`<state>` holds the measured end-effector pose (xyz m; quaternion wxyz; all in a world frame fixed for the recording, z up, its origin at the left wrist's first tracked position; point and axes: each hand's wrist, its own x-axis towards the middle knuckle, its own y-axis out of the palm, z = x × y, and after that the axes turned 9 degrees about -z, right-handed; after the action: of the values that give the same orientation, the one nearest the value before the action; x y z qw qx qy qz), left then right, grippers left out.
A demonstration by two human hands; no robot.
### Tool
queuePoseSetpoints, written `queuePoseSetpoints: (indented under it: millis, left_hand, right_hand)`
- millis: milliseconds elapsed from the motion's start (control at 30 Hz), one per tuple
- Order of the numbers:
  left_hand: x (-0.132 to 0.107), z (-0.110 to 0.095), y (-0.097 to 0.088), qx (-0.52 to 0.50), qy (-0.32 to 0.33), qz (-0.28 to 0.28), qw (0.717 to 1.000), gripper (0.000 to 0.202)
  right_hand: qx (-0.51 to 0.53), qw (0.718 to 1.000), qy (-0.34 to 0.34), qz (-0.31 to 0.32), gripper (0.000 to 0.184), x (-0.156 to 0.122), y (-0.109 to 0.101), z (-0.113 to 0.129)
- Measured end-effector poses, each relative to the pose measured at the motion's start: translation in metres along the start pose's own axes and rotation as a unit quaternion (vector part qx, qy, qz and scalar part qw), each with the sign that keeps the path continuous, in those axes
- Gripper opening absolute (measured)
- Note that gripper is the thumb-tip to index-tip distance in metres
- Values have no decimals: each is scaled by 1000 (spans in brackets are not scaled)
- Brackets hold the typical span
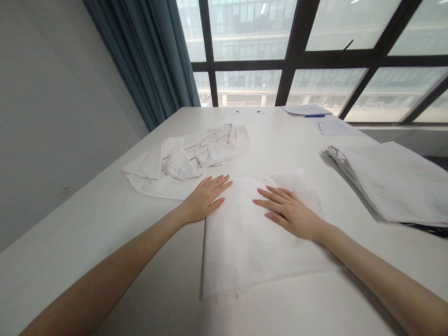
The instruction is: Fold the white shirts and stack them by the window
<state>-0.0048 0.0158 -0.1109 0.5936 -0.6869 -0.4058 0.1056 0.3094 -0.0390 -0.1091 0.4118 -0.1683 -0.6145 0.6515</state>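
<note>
A folded white cloth (252,252) lies flat before me, with a frayed near edge. My left hand (206,198) rests on its far left corner, fingers stretched out and palm down. Over the cloth's right half, my right hand (289,210) lies palm down with its fingers spread. Neither hand grips anything. Just beyond my left hand sits a crumpled white cloth (189,156), loosely bunched and wrinkled.
A stack of folded white cloth (395,182) stands on the right of the white table (147,261). Papers (306,109) and a blue pen (315,115) lie at the far right. A blue curtain (150,56) and windows are behind the table.
</note>
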Motion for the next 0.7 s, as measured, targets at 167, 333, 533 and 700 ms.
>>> queuePoseSetpoints:
  millis: [167, 333, 533, 700]
  left_hand:
    - [-3, 5, 1, -4, -12, 26, 1000, 53]
    - [-3, 9, 3, -27, -14, 21, 999, 53]
    - [-3, 11, 2, -29, -23, 51, 998, 54]
    - [-3, 12, 4, -62, -35, 36, 997, 55]
  right_hand:
    - [-1, 1000, 2, 1, 46, 0, 0, 0]
    - [1, 1000, 1, -7, 46, 0, 0, 0]
    - [3, 1000, 1, -11, 46, -1, 0, 0]
    - [3, 1000, 3, -15, 46, -1, 0, 0]
